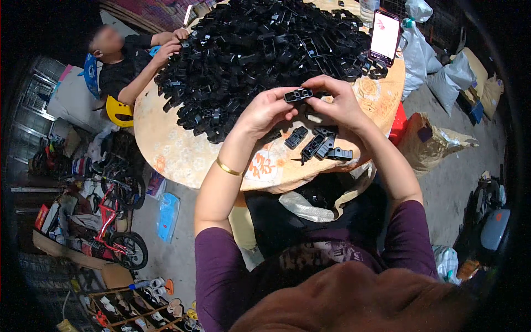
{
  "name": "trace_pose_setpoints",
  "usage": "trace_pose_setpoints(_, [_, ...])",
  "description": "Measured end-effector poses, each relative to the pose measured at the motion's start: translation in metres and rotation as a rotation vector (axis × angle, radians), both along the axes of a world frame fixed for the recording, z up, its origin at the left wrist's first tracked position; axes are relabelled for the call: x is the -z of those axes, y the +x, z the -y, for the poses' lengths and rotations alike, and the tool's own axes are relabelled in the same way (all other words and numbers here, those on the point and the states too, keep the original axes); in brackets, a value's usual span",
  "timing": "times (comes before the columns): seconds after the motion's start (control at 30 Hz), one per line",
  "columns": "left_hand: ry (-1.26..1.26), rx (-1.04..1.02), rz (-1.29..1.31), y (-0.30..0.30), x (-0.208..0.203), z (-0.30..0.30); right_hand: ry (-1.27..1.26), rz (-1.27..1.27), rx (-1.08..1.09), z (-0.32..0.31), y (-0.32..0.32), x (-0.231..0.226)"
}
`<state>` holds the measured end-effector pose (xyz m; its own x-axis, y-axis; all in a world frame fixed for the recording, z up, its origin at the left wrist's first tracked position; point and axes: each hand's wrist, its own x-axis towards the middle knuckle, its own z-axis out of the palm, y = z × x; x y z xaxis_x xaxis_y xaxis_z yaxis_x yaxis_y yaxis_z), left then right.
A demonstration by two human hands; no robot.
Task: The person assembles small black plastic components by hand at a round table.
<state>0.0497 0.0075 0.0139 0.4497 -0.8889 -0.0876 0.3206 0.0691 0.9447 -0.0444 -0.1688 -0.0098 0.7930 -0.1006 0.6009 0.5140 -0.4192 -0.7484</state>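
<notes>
Between my two hands, above the near part of the table, is a small black plastic housing [298,96] with rectangular openings in its upper face. My left hand [270,110] pinches its left end, a gold bangle on that wrist. At its right end, the thumb and fingers of my right hand [336,99] close on it too. Just below my hands a few similar black plastic parts [317,145] lie on the tablecloth. Beyond them rises a large heap of black plastic parts [260,50].
A round table [157,157] with a patterned cloth carries the heap. A phone [385,36] stands upright at the far right. Another person [119,63] sits at the left, hands at the heap's edge. Sacks [428,144] stand right of the table; a red bicycle [105,216] is at the left.
</notes>
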Motion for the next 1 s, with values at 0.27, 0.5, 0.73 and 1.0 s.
trace_pose_setpoints(0.27, [-0.02,0.116,-0.202,0.006,-0.002,-0.006,0.026,0.033,0.052,0.001,-0.007,0.006])
trace_pose_setpoints(0.5, [-0.019,-0.066,-0.161,0.003,0.0,-0.003,-0.154,0.17,0.144,0.001,-0.005,0.009])
trace_pose_setpoints(0.73, [0.038,-0.174,0.052,-0.013,-0.005,0.001,-0.261,0.312,0.194,-0.003,-0.005,0.008])
trace_pose_setpoints(1.0, [0.091,-0.166,0.248,-0.018,-0.009,0.001,-0.304,0.34,0.101,-0.001,-0.003,0.008])
